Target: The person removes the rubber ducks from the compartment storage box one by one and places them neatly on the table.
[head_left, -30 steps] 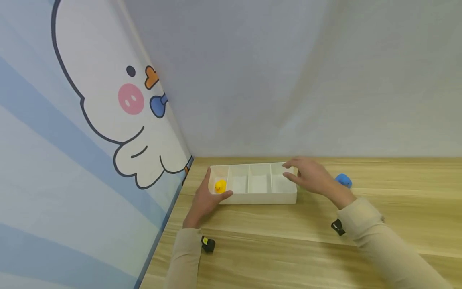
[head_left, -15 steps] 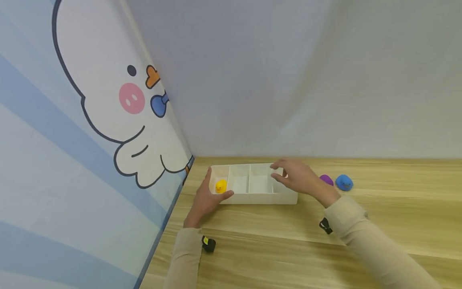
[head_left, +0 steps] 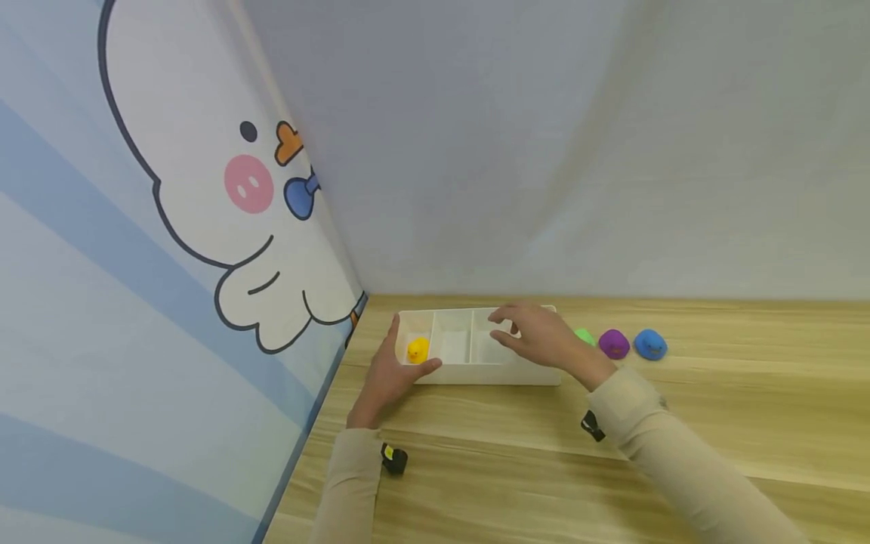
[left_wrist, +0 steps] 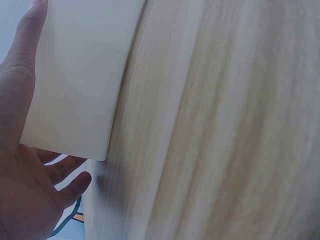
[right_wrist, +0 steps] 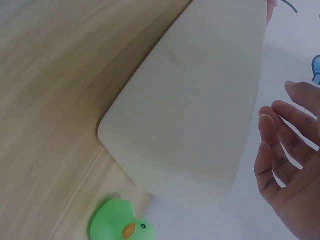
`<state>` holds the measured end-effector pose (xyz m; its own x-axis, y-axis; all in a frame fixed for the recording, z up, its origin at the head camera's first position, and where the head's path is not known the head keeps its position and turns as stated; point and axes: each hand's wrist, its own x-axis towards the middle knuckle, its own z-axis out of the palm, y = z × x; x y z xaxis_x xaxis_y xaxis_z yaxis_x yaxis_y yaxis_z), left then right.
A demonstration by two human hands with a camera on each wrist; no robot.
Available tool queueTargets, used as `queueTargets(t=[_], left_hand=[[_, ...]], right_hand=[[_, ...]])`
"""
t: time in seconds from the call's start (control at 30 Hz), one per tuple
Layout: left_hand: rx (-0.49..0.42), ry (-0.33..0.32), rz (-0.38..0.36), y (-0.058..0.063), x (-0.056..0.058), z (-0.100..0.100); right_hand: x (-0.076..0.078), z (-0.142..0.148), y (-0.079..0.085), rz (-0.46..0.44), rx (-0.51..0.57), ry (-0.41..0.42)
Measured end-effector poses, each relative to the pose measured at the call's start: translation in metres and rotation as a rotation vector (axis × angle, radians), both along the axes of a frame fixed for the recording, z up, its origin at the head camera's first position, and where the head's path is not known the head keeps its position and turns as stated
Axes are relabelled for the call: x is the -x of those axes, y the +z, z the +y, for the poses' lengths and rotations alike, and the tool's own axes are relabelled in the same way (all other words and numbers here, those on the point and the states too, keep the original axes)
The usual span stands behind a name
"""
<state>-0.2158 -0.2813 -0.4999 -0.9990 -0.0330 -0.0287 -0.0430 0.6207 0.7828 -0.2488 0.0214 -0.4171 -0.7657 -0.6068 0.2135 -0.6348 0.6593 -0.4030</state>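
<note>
A white divided box (head_left: pixel 485 375) stands on the wooden table, a row of compartments along its length. In the leftmost compartment sits a yellow toy duck (head_left: pixel 418 350). My left hand (head_left: pixel 389 374) grips the left end of the box, the thumb along its front wall and the fingers at the end wall. Over the right part of the box hovers my right hand (head_left: pixel 540 335), fingers loosely bent and nothing between them. The right wrist view shows that hand (right_wrist: pixel 295 160) apart from the box wall. Part of the right compartments is hidden behind it.
Right of the box, a green toy duck (head_left: pixel 584 337), a purple one (head_left: pixel 614 344) and a blue one (head_left: pixel 650 344) stand in a row on the table (head_left: pixel 503 483). A grey curtain rises behind; a cartoon-printed sheet (head_left: pixel 170 317) borders the left.
My right hand has moved left over the box from its right end, uncovering the purple duck and part of the green one. My left hand and the yellow duck have stayed in place.
</note>
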Motion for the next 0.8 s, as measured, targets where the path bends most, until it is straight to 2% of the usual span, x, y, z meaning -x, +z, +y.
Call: queueTargets(t=[0.4,0.8], left_hand=[[-0.014,0.017,0.002,-0.004,0.001,0.000],[-0.020,0.002,0.008,0.000,0.001,0.000]], right_hand=[[0.004,-0.017,-0.004,-0.040,-0.009,0.049],[0.006,-0.041,-0.005,-0.071,-0.029,0.059]])
